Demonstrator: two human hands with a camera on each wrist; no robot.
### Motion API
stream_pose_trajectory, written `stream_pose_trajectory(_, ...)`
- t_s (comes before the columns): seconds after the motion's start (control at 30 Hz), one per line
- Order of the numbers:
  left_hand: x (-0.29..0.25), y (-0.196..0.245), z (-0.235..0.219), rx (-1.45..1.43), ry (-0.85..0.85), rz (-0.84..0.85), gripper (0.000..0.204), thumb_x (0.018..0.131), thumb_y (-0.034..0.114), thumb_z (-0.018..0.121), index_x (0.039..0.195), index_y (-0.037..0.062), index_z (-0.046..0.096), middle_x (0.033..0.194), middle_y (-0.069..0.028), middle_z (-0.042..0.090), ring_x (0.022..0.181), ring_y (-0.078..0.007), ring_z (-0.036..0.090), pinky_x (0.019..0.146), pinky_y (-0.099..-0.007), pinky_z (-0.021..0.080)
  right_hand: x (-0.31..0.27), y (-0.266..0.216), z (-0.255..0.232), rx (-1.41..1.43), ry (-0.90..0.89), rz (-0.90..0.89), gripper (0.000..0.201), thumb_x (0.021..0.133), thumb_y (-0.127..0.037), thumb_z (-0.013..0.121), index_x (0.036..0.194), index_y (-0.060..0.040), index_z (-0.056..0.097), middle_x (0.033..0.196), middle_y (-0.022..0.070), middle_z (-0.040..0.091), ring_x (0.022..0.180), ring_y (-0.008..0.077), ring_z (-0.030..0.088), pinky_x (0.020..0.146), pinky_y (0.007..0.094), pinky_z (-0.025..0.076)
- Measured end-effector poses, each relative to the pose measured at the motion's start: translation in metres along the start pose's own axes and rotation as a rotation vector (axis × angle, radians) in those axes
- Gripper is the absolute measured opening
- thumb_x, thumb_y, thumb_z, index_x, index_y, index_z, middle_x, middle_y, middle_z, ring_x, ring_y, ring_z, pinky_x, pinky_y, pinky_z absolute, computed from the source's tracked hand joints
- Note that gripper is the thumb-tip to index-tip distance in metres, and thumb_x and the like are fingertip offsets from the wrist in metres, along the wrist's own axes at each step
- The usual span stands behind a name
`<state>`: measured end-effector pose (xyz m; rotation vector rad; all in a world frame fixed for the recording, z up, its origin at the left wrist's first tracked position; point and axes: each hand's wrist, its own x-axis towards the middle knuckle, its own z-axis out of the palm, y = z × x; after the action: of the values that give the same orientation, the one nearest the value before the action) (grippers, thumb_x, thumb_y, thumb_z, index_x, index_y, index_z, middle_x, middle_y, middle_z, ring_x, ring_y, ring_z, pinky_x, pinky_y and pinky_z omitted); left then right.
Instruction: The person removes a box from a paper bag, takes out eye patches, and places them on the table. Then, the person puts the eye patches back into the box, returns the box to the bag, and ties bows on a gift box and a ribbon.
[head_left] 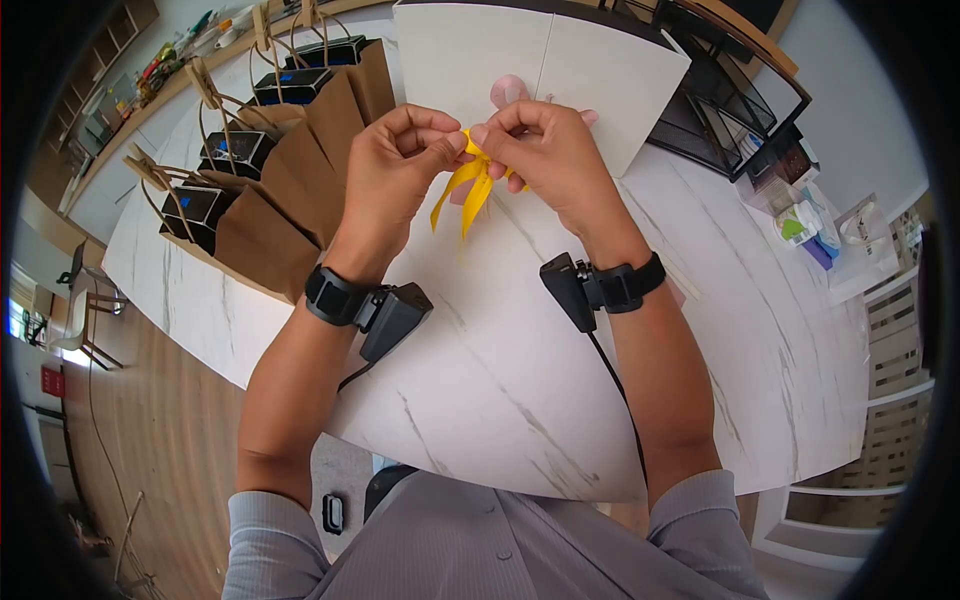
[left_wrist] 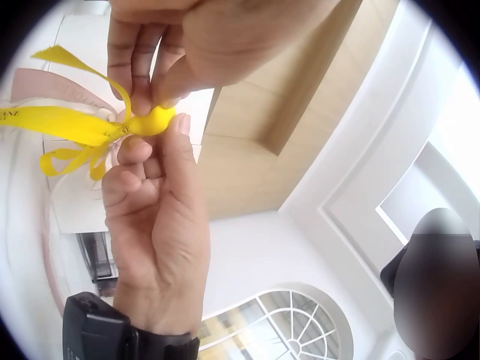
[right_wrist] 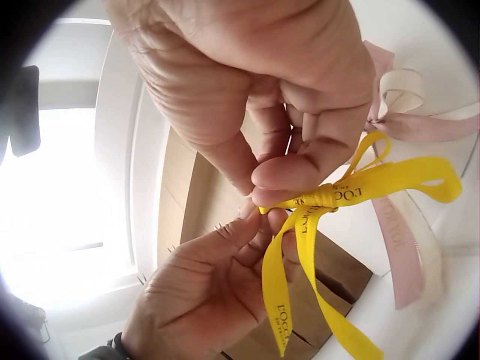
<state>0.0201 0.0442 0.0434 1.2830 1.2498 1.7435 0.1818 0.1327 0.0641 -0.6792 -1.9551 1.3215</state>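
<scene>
A yellow ribbon (head_left: 478,205) with dark printed lettering is tied in a bow, its loops and two tails showing best in the right wrist view. My left hand (head_left: 393,170) pinches one part of it between thumb and fingertips. Opposite, my right hand (head_left: 560,165) grips the bow close by with thumb and index finger, so the fingertips of both hands nearly meet. The ribbon is held up over the marble-patterned table (head_left: 470,330). Right behind the hands stands a white box (head_left: 465,55) with a pink ribbon (right_wrist: 427,127) and a cream ribbon (right_wrist: 401,88) on it.
On the left several brown paper bags (head_left: 265,240) stand in a row, with black boxes (head_left: 197,212) inside and clothespins (head_left: 148,166) on their handles. A black rack (head_left: 715,120) is at the back right, near small packages (head_left: 798,222). White chairs (head_left: 830,525) border the table's right side.
</scene>
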Motion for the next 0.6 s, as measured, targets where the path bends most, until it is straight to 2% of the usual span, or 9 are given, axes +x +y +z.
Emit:
stream_pose_trajectory(0.23,-0.003,0.001,0.004,-0.03,0.044,0.006,0.014,0.093,0.006,0.071,0.102,-0.0023,0.063,0.093,-0.0111,0.072,0.087,-0.0154,0.07,0.085,-0.0277,0.056,0.003,0.01,0.0,0.058,-0.047,-0.036,0.019,0.098,-0.023,0.067,0.096,-0.004,0.067,0.078,0.002,0.065,0.063,0.0057,0.057,0.053,0.0191,0.044)
stream_pose_trajectory(0.3,-0.002,0.0,0.006,-0.044,0.078,0.05,0.012,0.092,0.001,0.069,0.1,-0.0061,0.063,0.09,-0.0137,0.072,0.085,-0.0179,0.073,0.079,-0.0271,0.06,0.004,0.012,0.003,0.124,-0.035,-0.068,0.018,0.1,-0.022,0.064,0.095,-0.0051,0.064,0.08,0.001,0.062,0.062,0.0051,0.054,0.052,0.019,0.042)
stream_pose_trajectory(0.4,-0.004,-0.001,0.008,-0.066,0.099,0.047,0.012,0.093,0.001,0.068,0.1,-0.0064,0.062,0.09,-0.0143,0.072,0.085,-0.018,0.073,0.079,-0.0278,0.06,0.004,0.013,0.005,0.196,-0.057,-0.068,0.017,0.102,-0.021,0.061,0.093,-0.0054,0.062,0.08,0.0,0.059,0.061,0.0049,0.052,0.052,0.0188,0.04)
stream_pose_trajectory(0.6,-0.004,-0.006,0.006,-0.227,0.085,0.031,0.012,0.094,0.002,0.067,0.101,-0.006,0.062,0.091,-0.0152,0.072,0.085,-0.0187,0.073,0.081,-0.0282,0.06,0.002,0.009,0.007,0.281,-0.064,-0.105,0.015,0.099,-0.015,0.062,0.092,-0.0035,0.059,0.075,0.0004,0.058,0.056,0.0045,0.053,0.048,0.0202,0.039)
